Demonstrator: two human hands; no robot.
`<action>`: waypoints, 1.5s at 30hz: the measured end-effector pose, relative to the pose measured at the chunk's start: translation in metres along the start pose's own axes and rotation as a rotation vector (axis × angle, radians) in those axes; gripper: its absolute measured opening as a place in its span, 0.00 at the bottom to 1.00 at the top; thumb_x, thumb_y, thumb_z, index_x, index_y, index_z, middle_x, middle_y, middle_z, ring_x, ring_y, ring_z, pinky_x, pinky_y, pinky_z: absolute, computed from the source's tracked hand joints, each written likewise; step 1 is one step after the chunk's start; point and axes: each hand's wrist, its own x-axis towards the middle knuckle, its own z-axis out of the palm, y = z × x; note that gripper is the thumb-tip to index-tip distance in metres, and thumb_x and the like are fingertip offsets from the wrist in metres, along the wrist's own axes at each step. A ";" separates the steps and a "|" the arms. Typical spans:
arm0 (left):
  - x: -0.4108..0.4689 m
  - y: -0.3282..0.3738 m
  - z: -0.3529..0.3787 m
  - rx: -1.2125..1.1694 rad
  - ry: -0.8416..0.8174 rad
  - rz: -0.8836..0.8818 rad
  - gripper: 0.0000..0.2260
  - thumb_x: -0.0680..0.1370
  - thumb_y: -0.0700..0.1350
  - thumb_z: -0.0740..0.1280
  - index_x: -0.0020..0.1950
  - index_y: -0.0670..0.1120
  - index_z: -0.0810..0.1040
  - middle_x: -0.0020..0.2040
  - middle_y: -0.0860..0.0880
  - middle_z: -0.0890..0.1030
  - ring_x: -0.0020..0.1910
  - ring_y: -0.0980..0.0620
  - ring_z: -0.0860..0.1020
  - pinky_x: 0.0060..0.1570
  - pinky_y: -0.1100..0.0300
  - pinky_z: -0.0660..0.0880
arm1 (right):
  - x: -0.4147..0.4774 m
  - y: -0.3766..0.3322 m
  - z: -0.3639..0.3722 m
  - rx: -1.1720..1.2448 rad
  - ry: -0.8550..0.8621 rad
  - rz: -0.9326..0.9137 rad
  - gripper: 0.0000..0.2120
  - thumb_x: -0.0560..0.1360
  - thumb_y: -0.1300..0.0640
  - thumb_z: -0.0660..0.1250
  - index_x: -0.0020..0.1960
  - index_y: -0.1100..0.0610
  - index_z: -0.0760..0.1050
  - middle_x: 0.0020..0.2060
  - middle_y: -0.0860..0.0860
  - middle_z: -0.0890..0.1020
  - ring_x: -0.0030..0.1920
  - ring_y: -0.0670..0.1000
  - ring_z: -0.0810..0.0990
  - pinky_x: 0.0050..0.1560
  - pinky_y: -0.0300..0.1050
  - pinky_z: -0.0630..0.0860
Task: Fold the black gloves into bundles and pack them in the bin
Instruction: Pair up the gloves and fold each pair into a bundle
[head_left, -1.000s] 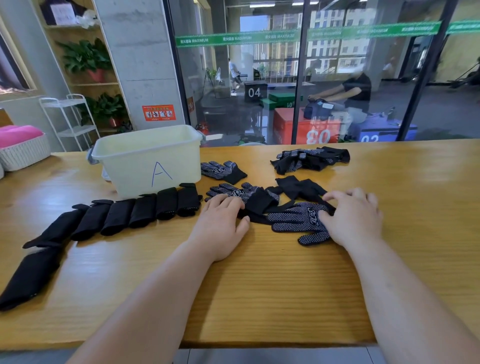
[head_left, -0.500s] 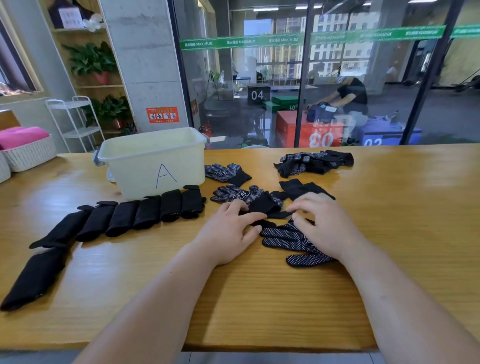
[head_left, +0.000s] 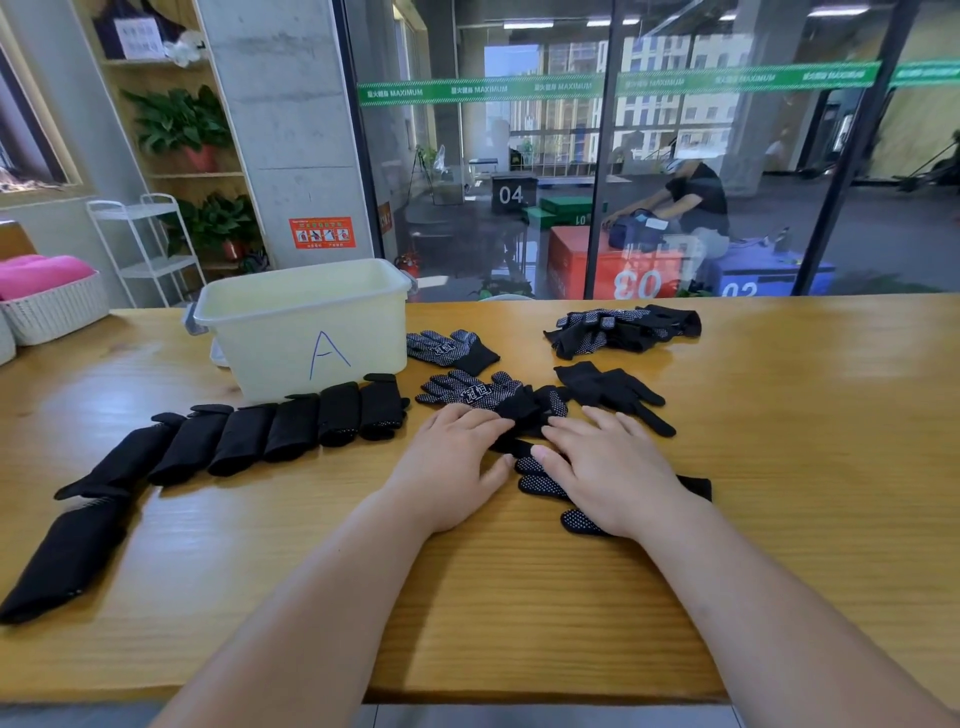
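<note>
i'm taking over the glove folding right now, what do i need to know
Left hand: open, flat on the glove being folded.
Right hand: open, pressing the same glove.
Bin: behind and left of the hands; no gloves show inside it from this angle.
Done: a row of folded bundles lies in front of the bin, not yet packed.
Left: finish this glove, fold the loose gloves beyond the hands, then pack all the bundles in the bin.

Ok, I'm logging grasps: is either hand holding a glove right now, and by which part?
Nothing is gripped. The left hand and the right hand lie flat with straight fingers, pressing the dotted glove onto the table.
</note>
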 end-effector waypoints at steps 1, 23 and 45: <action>-0.001 0.000 0.000 -0.004 -0.003 0.015 0.24 0.85 0.62 0.58 0.82 0.60 0.68 0.76 0.57 0.72 0.76 0.52 0.64 0.77 0.51 0.62 | 0.000 0.001 0.000 0.001 -0.008 -0.009 0.34 0.83 0.30 0.38 0.83 0.40 0.62 0.83 0.38 0.62 0.84 0.50 0.53 0.84 0.58 0.50; -0.014 -0.006 -0.007 -0.248 0.407 0.023 0.13 0.83 0.54 0.65 0.50 0.50 0.88 0.52 0.59 0.86 0.56 0.59 0.80 0.60 0.70 0.69 | -0.001 0.005 -0.002 -0.089 0.065 0.146 0.41 0.83 0.30 0.35 0.80 0.50 0.70 0.79 0.43 0.69 0.83 0.52 0.58 0.83 0.59 0.51; -0.006 -0.005 0.002 -0.015 0.331 -0.102 0.11 0.82 0.51 0.66 0.49 0.48 0.86 0.47 0.54 0.80 0.43 0.51 0.79 0.44 0.56 0.77 | 0.026 0.008 -0.006 -0.074 -0.118 0.003 0.41 0.82 0.27 0.36 0.87 0.49 0.53 0.86 0.44 0.53 0.85 0.45 0.50 0.85 0.58 0.45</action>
